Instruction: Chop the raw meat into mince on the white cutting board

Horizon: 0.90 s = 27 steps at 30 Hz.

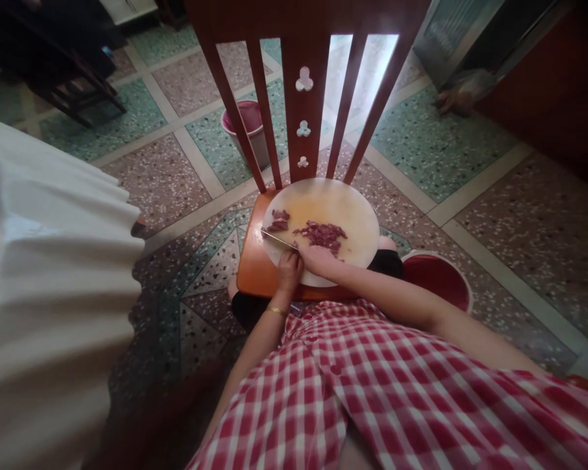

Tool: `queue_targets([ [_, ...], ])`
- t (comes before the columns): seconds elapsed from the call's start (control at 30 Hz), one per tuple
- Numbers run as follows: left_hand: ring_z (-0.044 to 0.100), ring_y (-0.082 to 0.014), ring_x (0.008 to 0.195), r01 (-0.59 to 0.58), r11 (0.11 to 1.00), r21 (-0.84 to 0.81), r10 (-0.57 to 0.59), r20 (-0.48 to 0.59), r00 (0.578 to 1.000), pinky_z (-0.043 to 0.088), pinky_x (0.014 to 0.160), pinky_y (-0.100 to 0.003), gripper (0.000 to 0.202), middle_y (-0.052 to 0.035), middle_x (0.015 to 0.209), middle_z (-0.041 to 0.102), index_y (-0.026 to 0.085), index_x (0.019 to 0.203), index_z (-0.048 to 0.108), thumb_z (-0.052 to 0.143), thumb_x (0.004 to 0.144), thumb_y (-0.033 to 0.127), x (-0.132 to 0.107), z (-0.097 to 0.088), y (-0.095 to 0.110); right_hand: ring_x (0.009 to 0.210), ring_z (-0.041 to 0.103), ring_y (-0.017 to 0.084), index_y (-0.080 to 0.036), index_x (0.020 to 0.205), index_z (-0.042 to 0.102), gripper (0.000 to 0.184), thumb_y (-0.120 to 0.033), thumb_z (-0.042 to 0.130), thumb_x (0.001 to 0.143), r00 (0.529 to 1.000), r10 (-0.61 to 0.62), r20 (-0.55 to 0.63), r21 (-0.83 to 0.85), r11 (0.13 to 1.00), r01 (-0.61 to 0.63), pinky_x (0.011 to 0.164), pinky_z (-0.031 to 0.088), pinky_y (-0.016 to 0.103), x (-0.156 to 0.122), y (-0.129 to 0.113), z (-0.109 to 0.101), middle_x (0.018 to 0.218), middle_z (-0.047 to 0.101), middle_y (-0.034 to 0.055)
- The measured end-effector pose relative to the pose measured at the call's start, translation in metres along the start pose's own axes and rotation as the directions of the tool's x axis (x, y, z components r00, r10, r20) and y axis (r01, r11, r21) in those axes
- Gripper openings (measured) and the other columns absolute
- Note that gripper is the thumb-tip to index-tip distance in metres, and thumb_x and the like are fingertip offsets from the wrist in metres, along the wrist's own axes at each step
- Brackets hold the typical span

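A round pale cutting board lies on the seat of a wooden chair. On it sit a heap of cut dark red meat pieces and a smaller bit of meat to the left. My left hand is closed round the handle of a knife, whose blade points left across the board's near edge. My right hand rests with bent fingers on the near side of the meat heap.
The chair's slatted back rises behind the board. A pink bucket stands on the tiled floor beyond it. A red basin sits right of the seat. White pleated cloth fills the left. Dark furniture stands far left.
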State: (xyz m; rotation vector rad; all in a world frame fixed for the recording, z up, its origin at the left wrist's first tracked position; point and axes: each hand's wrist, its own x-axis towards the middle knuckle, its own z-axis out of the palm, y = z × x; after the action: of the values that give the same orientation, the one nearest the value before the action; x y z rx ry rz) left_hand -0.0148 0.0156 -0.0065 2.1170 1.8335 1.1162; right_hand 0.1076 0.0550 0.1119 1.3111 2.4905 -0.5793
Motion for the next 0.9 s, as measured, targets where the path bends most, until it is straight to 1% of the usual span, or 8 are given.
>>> queue_targets([
  [0.07, 0.054, -0.0194, 0.083, -0.012, 1.0, 0.002, 0.012, 0.026, 1.0, 0.047, 0.074, -0.034, 0.016, -0.0083, 0.081, 0.059, 0.017, 0.084, 0.06, 0.045, 0.082, 0.02, 0.001, -0.001, 0.0, 0.09, 0.061, 0.023, -0.012, 0.115, 0.042, 0.03, -0.013, 0.027, 0.089, 1.0, 0.005, -0.009, -0.001, 1.0, -0.005, 0.075, 0.045, 0.031, -0.003, 0.003, 0.003, 0.097, 0.063, 0.0157],
  [0.2, 0.054, -0.019, 0.087, -0.072, 0.997, -0.039, 0.075, 0.095, 0.993, 0.046, 0.079, -0.035, 0.016, -0.0078, 0.086, 0.06, 0.018, 0.086, 0.061, 0.046, 0.082, 0.021, 0.003, -0.003, 0.007, 0.089, 0.061, 0.023, -0.013, 0.108, 0.044, 0.025, -0.011, 0.034, 0.085, 0.998, 0.055, 0.027, 0.033, 0.998, -0.056, 0.074, 0.045, 0.03, -0.031, 0.025, 0.014, 0.097, 0.063, 0.0147],
  [0.3, 0.054, -0.0187, 0.09, -0.075, 0.994, -0.075, 0.082, 0.089, 0.993, 0.047, 0.08, -0.035, 0.015, -0.0079, 0.091, 0.061, 0.018, 0.086, 0.062, 0.049, 0.082, 0.024, 0.005, -0.002, 0.015, 0.089, 0.061, 0.023, -0.012, 0.106, 0.045, 0.023, -0.012, 0.034, 0.086, 0.996, 0.076, 0.053, 0.044, 0.996, -0.078, 0.073, 0.046, 0.03, -0.04, 0.035, 0.016, 0.095, 0.063, 0.0159],
  [0.53, 0.054, -0.0198, 0.091, -0.084, 0.995, -0.046, 0.088, 0.115, 0.989, 0.047, 0.077, -0.034, 0.013, -0.0087, 0.091, 0.06, 0.018, 0.087, 0.061, 0.052, 0.081, 0.025, 0.003, -0.001, 0.021, 0.09, 0.062, 0.023, -0.012, 0.108, 0.046, 0.024, -0.015, 0.036, 0.087, 0.999, 0.04, 0.003, 0.063, 0.997, -0.04, 0.073, 0.046, 0.03, 0.007, 0.014, 0.001, 0.097, 0.063, 0.0161],
  [0.6, 0.054, -0.0201, 0.09, -0.089, 0.996, -0.022, 0.091, 0.117, 0.989, 0.047, 0.077, -0.034, 0.013, -0.009, 0.09, 0.059, 0.017, 0.085, 0.061, 0.052, 0.08, 0.025, 0.002, 0.0, 0.02, 0.091, 0.062, 0.023, -0.012, 0.109, 0.046, 0.024, -0.015, 0.036, 0.086, 1.0, 0.029, -0.002, 0.065, 0.997, -0.029, 0.074, 0.045, 0.029, 0.009, 0.011, 0.0, 0.098, 0.063, 0.0162],
  [0.73, 0.053, -0.0192, 0.088, -0.065, 0.998, -0.014, 0.065, 0.081, 0.995, 0.046, 0.077, -0.033, 0.012, -0.0087, 0.088, 0.059, 0.018, 0.085, 0.06, 0.049, 0.082, 0.022, 0.003, 0.0, 0.022, 0.091, 0.061, 0.023, -0.011, 0.109, 0.047, 0.024, -0.017, 0.036, 0.088, 0.998, 0.052, 0.018, 0.062, 0.997, -0.054, 0.075, 0.044, 0.03, -0.02, 0.033, 0.007, 0.098, 0.063, 0.0166],
  [0.83, 0.053, -0.0188, 0.086, -0.058, 0.998, -0.025, 0.06, 0.091, 0.994, 0.046, 0.077, -0.034, 0.012, -0.0078, 0.086, 0.059, 0.017, 0.083, 0.06, 0.049, 0.082, 0.023, 0.005, 0.0, 0.025, 0.088, 0.062, 0.024, -0.013, 0.107, 0.047, 0.024, -0.021, 0.034, 0.089, 0.989, 0.143, 0.039, 0.053, 0.988, -0.145, 0.073, 0.044, 0.032, -0.046, 0.055, 0.012, 0.093, 0.064, 0.0153],
  [0.9, 0.053, -0.0182, 0.085, -0.049, 0.998, -0.042, 0.052, 0.083, 0.995, 0.046, 0.077, -0.033, 0.012, -0.0072, 0.085, 0.059, 0.017, 0.082, 0.06, 0.049, 0.082, 0.023, 0.005, -0.002, 0.026, 0.088, 0.062, 0.024, -0.014, 0.106, 0.047, 0.023, -0.022, 0.032, 0.09, 0.984, 0.177, 0.012, 0.047, 0.983, -0.177, 0.073, 0.044, 0.032, -0.057, 0.06, 0.012, 0.092, 0.064, 0.0147],
])
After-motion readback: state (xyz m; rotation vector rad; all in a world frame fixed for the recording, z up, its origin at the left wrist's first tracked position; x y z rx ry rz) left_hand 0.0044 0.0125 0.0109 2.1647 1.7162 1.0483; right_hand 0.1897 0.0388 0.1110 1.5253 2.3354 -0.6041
